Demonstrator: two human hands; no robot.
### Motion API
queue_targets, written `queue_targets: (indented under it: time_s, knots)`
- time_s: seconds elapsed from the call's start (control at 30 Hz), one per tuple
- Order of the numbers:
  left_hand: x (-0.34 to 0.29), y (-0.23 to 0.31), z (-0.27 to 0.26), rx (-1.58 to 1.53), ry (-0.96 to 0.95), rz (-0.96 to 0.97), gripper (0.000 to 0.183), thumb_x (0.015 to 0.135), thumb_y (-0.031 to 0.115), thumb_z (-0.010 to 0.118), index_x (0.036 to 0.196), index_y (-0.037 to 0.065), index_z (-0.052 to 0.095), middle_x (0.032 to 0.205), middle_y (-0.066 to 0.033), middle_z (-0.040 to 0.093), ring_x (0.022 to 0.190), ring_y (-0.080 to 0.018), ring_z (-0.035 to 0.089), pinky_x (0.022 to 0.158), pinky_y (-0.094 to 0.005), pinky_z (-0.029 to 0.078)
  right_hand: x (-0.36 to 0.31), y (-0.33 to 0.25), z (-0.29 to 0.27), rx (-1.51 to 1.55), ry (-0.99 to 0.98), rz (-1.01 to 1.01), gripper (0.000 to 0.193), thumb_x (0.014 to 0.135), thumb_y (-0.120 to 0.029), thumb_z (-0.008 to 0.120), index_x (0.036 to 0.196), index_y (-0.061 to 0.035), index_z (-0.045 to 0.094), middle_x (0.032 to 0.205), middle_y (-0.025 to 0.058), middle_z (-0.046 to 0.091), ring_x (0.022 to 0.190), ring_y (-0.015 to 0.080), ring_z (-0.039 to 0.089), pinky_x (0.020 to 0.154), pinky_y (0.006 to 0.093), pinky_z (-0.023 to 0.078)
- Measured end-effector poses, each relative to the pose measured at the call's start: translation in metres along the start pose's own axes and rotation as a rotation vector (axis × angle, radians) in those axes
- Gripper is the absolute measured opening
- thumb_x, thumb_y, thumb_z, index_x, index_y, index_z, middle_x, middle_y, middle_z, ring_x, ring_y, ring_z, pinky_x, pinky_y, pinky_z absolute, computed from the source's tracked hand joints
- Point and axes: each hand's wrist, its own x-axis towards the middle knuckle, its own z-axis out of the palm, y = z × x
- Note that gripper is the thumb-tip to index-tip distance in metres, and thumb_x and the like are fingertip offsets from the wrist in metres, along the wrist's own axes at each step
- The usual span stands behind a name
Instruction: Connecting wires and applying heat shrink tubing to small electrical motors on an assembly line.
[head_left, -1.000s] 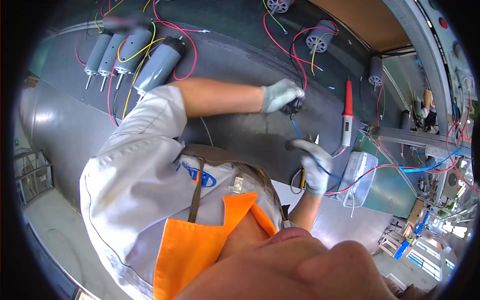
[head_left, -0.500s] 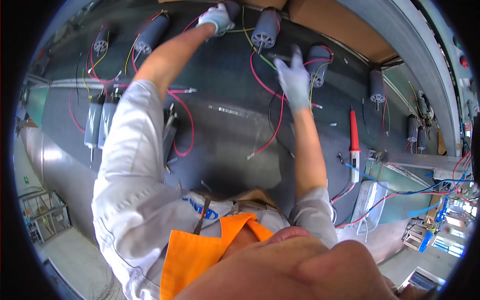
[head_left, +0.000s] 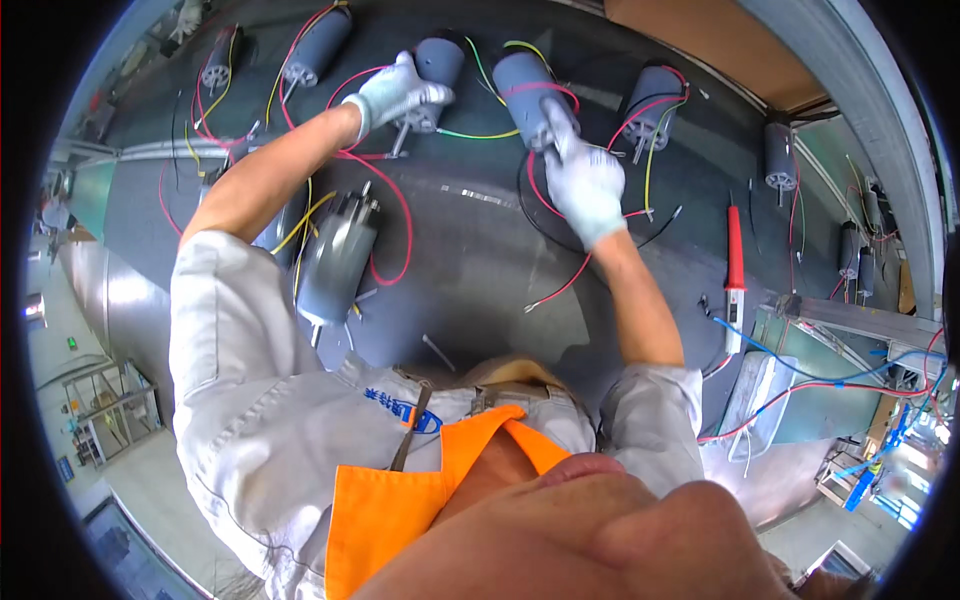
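My left hand (head_left: 400,95), in a white glove, grips a grey cylindrical motor (head_left: 438,62) from its left side, the thumb across its front. That motor's shaft points toward me. My right hand (head_left: 585,185), also gloved, is at a second grey motor (head_left: 522,88), one finger stretched along the casing; the other fingers partly hide its near end. A red wire loops over this motor's casing, and a yellow-green wire (head_left: 482,135) runs between the two motors. Right of them sits a third motor (head_left: 652,105) with red and yellow wires.
More motors lie at the far left (head_left: 318,50) and far right (head_left: 779,158). A larger motor (head_left: 338,262) lies near my left sleeve. A red-and-white pen-like tool (head_left: 736,265) lies on the dark bench (head_left: 470,270) at right, by a clear tray (head_left: 757,405). Cardboard (head_left: 720,45) stands behind.
Both hands have come nearer to me, and the two motors have shifted nearer with them. My right hand has moved from between motors onto the second one. The head view has shifted.
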Motion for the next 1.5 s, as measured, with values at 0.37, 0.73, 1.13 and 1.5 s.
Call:
queue_targets:
  time_s: [0.37, 0.73, 1.13, 1.5]
  knots:
    - [-0.184, 0.052, 0.045, 0.475, -0.174, 0.304, 0.101, 0.079, 0.046, 0.073, 0.144, -0.016, 0.027, 0.107, -0.0285, 0.065, 0.095, -0.0372, 0.069, 0.081, -0.0416, 0.053, -0.247, -0.088, -0.054, -0.044, -0.082, 0.099, 0.074, 0.085, -0.017, 0.062, 0.154, -0.0237, 0.038, 0.055, 0.0071, 0.058, 0.044, 0.0241, 0.058, 0.044, 0.0403, 0.046]
    - [-0.235, 0.043, 0.091, 0.904, 0.253, 0.519, 0.097, 0.075, 0.039, 0.078, 0.154, 0.007, 0.031, 0.102, -0.0167, 0.061, 0.093, -0.0324, 0.064, 0.092, -0.0532, 0.044, -0.304, -0.085, -0.075, 0.049, 0.245, -0.041, 0.056, 0.081, -0.016, 0.072, 0.136, -0.0149, 0.059, 0.062, 0.0059, 0.05, 0.054, 0.0248, 0.055, 0.05, 0.0412, 0.045]
    - [-0.312, 0.006, 0.079, 0.708, 0.307, 0.455, 0.093, 0.065, 0.039, 0.083, 0.147, 0.015, 0.046, 0.093, -0.0114, 0.056, 0.083, -0.0281, 0.06, 0.073, -0.0441, 0.044, -0.173, 0.003, -0.037, -0.082, 0.147, -0.226, 0.057, 0.079, -0.005, 0.062, 0.135, -0.0074, 0.055, 0.099, 0.0174, 0.069, 0.105, 0.0348, 0.064, 0.097, 0.05, 0.044]
    - [-0.262, -0.025, 0.059, 0.793, 0.544, 0.122, 0.069, 0.076, 0.062, 0.072, 0.127, 0.016, 0.064, 0.098, -0.0135, 0.063, 0.089, -0.0297, 0.063, 0.07, -0.045, 0.046, -0.218, -0.02, -0.148, 0.456, -0.29, 0.475, 0.019, 0.089, -0.011, 0.065, 0.105, -0.0018, 0.071, 0.093, 0.0175, 0.072, 0.085, 0.035, 0.07, 0.076, 0.0376, 0.055]
